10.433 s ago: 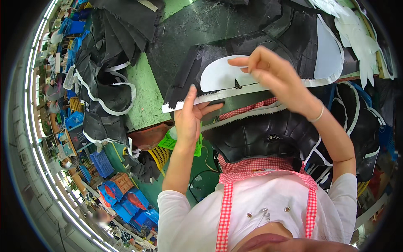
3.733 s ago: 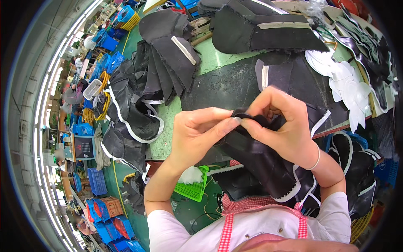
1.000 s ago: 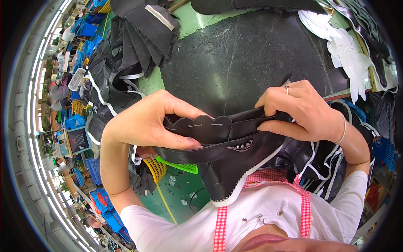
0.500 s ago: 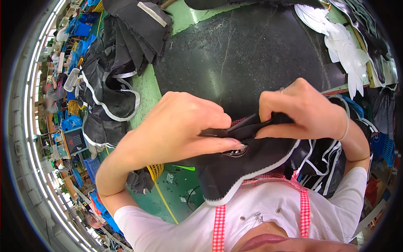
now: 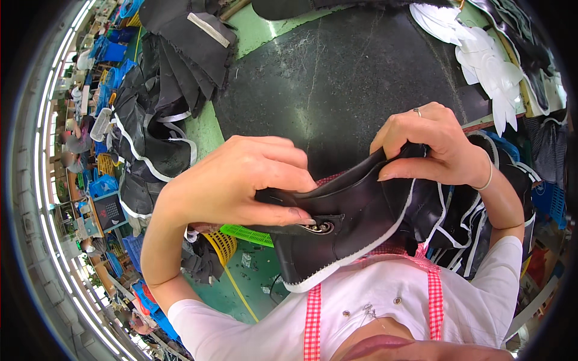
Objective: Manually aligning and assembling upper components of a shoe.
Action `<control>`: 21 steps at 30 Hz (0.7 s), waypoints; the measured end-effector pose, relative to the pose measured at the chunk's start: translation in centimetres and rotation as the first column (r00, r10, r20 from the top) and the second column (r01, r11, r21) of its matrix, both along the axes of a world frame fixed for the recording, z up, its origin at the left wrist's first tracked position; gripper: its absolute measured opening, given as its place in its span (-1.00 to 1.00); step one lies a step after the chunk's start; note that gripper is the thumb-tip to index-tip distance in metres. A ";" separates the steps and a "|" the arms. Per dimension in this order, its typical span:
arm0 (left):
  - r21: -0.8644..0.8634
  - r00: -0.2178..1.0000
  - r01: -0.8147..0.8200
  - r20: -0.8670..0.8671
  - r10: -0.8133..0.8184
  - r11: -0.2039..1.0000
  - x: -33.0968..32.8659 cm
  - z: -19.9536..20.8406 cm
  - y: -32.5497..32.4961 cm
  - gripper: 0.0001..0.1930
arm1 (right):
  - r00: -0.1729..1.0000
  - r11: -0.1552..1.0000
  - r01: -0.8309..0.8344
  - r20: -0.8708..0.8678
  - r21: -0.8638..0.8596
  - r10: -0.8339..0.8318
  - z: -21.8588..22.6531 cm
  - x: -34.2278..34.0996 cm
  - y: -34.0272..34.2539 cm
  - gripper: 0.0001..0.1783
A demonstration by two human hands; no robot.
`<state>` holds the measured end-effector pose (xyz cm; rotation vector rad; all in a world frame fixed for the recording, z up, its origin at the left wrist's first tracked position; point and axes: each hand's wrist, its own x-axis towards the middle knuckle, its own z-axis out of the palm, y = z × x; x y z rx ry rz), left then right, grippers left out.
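Between my two hands I hold a black leather shoe upper in front of my chest. A serrated white strip runs along its lower edge. My left hand pinches the top edge at the left, thumb in front and fingers behind. By that thumb sits a silvery metal fitting set into the leather. My right hand grips the raised right part of the same edge between thumb and bent fingers. The top edge is pulled out between the hands. What lies behind the upper is hidden.
A worn black mat covers the table ahead. Black uppers with white edges and dark sheets are piled at left. White cut pieces lie far right. More uppers hang by my right arm. A yellow basket stands below left.
My right hand has moved right and slightly up, my left hand slightly left. The bunched top edge is now spread out, and the metal fitting shows more fully.
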<state>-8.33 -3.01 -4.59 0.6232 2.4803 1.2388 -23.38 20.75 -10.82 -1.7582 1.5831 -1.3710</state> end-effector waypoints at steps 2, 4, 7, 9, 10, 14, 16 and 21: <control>-0.040 0.995 0.013 -0.097 -0.017 0.999 -0.3 0.7 0.6 -0.73 | 0.999 0.999 0.016 -0.040 -0.036 -0.018 -0.4 0.2 0.0 -0.69; -0.282 0.986 -0.061 -0.165 0.014 0.957 -0.2 2.0 1.9 -0.70 | 0.995 0.995 0.053 -0.083 -0.087 -0.060 -0.5 0.4 0.0 -0.69; -0.260 0.957 -0.239 -0.226 0.181 0.936 0.6 0.6 3.6 -0.69 | 0.992 0.984 0.062 -0.095 -0.167 -0.079 -0.2 0.8 -0.5 -0.69; -0.200 0.963 -0.223 -0.197 0.184 0.954 0.8 -0.1 3.6 -0.71 | 0.993 0.978 0.078 -0.077 -0.191 -0.094 -0.1 1.4 -0.3 -0.69; -0.172 0.962 -0.146 -0.252 0.100 0.974 0.5 -0.3 3.4 -0.70 | 0.993 0.973 0.090 -0.054 -0.213 -0.103 0.0 1.6 -0.1 -0.68; -0.217 0.920 -0.156 -0.386 0.062 0.964 -0.4 0.0 3.7 -0.71 | 0.990 0.982 0.106 -0.071 -0.158 -0.118 0.7 1.7 -0.1 -0.67; -0.264 0.915 -0.209 -0.392 0.094 0.942 -0.9 0.7 4.6 -0.73 | 0.976 0.969 0.172 -0.104 -0.177 -0.192 1.0 2.2 -0.5 -0.71; -0.198 0.960 -0.116 -0.272 0.059 0.973 0.1 0.0 2.7 -0.75 | 0.801 0.989 0.095 0.580 0.117 -0.146 1.7 1.3 0.9 -0.74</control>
